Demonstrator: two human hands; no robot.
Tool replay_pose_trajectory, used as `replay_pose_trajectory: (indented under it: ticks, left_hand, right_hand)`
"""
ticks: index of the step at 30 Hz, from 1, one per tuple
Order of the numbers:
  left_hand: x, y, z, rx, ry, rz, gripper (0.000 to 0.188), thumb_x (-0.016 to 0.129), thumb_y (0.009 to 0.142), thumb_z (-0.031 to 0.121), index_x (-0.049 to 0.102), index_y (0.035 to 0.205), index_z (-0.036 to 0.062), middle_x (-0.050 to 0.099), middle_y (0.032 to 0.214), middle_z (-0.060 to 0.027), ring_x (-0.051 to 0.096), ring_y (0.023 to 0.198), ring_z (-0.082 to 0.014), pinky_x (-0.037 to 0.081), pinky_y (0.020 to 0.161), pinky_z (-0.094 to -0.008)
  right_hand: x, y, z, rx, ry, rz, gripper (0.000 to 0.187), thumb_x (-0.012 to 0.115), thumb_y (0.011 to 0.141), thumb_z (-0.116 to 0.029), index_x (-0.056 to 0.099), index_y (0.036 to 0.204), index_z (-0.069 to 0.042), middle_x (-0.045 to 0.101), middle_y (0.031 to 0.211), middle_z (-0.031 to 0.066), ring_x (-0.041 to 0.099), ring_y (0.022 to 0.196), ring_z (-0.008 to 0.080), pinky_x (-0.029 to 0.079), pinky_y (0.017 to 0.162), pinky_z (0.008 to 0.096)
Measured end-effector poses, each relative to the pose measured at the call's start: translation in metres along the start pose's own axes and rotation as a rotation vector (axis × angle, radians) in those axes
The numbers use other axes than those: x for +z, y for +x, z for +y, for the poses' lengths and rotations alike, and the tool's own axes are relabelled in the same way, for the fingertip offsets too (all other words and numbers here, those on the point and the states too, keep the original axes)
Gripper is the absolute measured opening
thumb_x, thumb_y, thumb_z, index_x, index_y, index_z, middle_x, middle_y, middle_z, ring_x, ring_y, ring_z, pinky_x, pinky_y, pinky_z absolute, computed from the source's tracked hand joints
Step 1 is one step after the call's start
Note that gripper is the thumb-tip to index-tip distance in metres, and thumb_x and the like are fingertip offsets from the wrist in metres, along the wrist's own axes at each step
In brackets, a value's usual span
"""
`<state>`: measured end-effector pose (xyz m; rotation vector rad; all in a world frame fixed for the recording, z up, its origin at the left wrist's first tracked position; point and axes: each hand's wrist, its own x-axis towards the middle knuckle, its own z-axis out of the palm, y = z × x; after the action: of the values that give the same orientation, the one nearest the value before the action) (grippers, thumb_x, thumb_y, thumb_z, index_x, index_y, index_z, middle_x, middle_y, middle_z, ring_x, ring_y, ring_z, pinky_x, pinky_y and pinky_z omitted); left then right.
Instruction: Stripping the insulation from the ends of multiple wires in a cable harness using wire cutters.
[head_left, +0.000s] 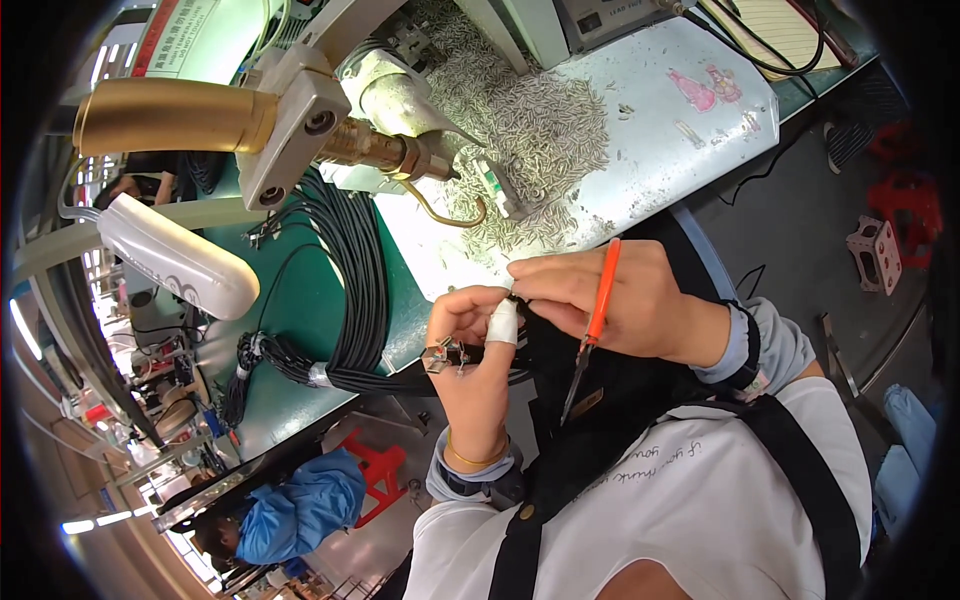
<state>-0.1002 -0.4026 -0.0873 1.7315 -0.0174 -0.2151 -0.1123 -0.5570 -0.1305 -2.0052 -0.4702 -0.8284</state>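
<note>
In front of my chest, my left hand [475, 365] and my right hand [610, 300] meet at the fingertips. Between them is a small dark piece [514, 298], perhaps a cable end, mostly hidden by fingers. The left thumb wears a white wrap [502, 322]; a small metal piece [445, 356] sits at the left fingers. Tucked in my right hand is a slim tool with an orange handle [605, 290], its narrow dark tip pointing down toward my body; its exact kind is unclear. Just beyond my fingers stands the tip of a machine nozzle [435, 165] with a hooked tube.
A heap of small metallic bits [540, 130] covers part of a pale sheet [680, 150]. Coiled black cables [355, 270] lie on the green table [300, 255]. A white lamp head [180, 255] and brass cylinder [180, 115] overhang at left. Stools [380, 470] stand below.
</note>
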Motion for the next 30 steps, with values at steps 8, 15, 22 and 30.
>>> replay_pose_trajectory:
  ticks: [8, 15, 22, 30]
  left_hand:
    - [0.002, -0.002, -0.002, -0.033, -0.188, -0.09, 0.022, 0.055, 0.074, -0.009, 0.051, 0.095, -0.0012, 0.056, 0.083, -0.0046, 0.051, 0.07, -0.0053, 0.04, 0.061, -0.0166]
    - [0.009, -0.004, -0.01, 0.365, 0.139, -0.038, 0.023, 0.057, 0.074, -0.01, 0.052, 0.095, -0.0019, 0.054, 0.082, -0.0036, 0.049, 0.07, -0.0049, 0.039, 0.061, -0.016]
    - [0.006, -0.003, -0.004, -0.036, -0.189, -0.011, 0.018, 0.058, 0.075, -0.007, 0.052, 0.092, -0.002, 0.056, 0.081, -0.0038, 0.051, 0.072, -0.0062, 0.039, 0.062, -0.0165]
    - [0.004, -0.001, -0.009, 0.113, -0.176, 0.014, 0.012, 0.057, 0.078, -0.001, 0.052, 0.088, -0.0002, 0.053, 0.075, -0.0024, 0.041, 0.057, -0.0037, 0.029, 0.049, -0.0162]
  right_hand:
    - [-0.001, -0.008, -0.002, 0.159, 0.112, -0.101, 0.021, 0.065, 0.07, 0.0, 0.057, 0.089, -0.005, 0.064, 0.084, 0.0075, 0.064, 0.066, 0.0195, 0.05, 0.052, 0.0246]
    - [0.0, 0.0, -0.012, 0.389, 0.234, -0.145, 0.015, 0.058, 0.076, 0.001, 0.051, 0.089, -0.001, 0.062, 0.078, 0.0071, 0.063, 0.074, 0.0157, 0.048, 0.061, 0.023]
    - [0.007, -0.001, -0.007, 0.674, 0.747, -0.064, 0.003, 0.052, 0.083, -0.002, 0.05, 0.082, 0.001, 0.057, 0.078, 0.0026, 0.059, 0.082, 0.0113, 0.046, 0.067, 0.0269]
    - [-0.023, 0.006, -0.012, 0.594, 0.085, -0.511, 0.029, 0.066, 0.075, -0.026, 0.051, 0.07, -0.002, 0.055, 0.056, 0.0064, 0.058, 0.051, 0.0192, 0.043, 0.047, 0.0271]
